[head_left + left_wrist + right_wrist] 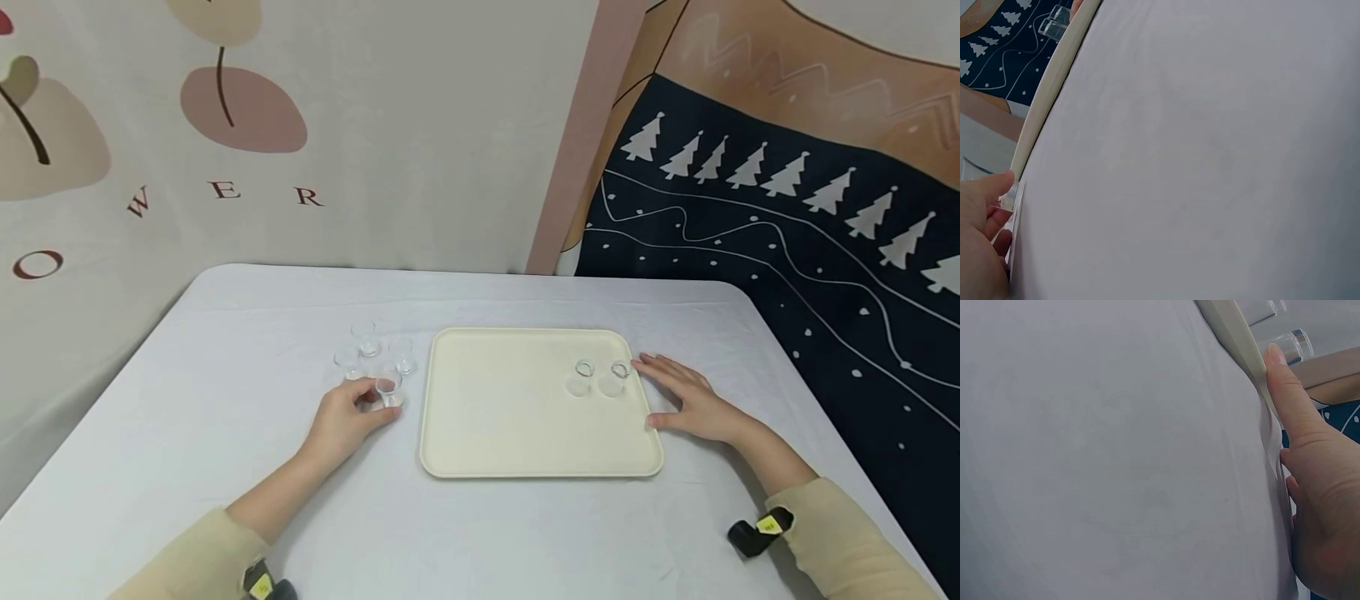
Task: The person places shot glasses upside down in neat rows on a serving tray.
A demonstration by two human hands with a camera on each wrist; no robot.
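Between the thumb and fingers of my left hand (339, 423) is a small clear glass (389, 390), pinched just left of the tray. Three more clear glasses (365, 342) stand close together beyond that hand. On the right side of the cream tray (502, 408) are two similar clear glasses (579, 385), side by side. My right hand (693, 406) rests at the tray's right edge, fingers spread and fairly straight. In the right wrist view its thumb (1285, 384) lies against the tray rim, near a glass (1291, 347).
A white cloth (300, 517) covers the table under the tray. Behind the table hangs a pale printed curtain (420, 167), with a dark tree-patterned cloth (720, 225) to the right. Each wrist carries a black camera (753, 536).
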